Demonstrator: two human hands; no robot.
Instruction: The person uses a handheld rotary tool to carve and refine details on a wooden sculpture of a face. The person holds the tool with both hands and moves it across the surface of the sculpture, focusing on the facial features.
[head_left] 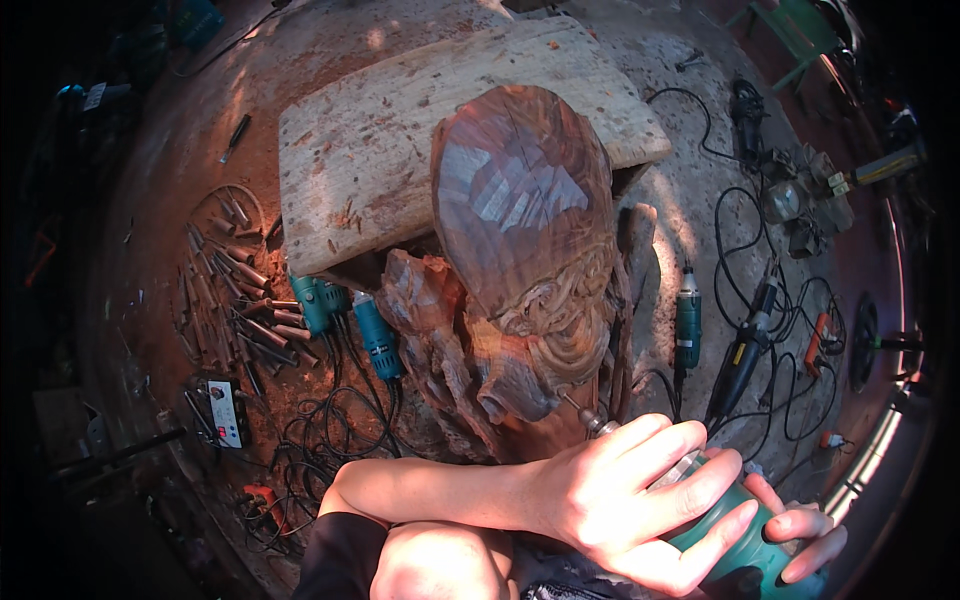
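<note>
My left hand [630,500] reaches across from the left, its fingers wrapped round the front of a teal die grinder [735,545]. At the tool's back end, my right hand [805,535] shows only its fingers, curled over the housing. A thin bit [575,403] points up and left from the grinder's collet toward the lower part of a brown wood carving [520,200]. Whether the bit touches the wood, I cannot tell. The carving has a broad, faceted upper surface and swirling carved relief below it. It leans against a rough wooden bench [360,150].
Many chisels and gouges [250,300] lie left on the dusty floor. Other teal grinders [377,338] stand by the carving, above tangled black cables [340,420]. A white control box [224,413] sits left. Rightward are another teal grinder [687,320], a black power tool [745,350] and a lamp [785,200].
</note>
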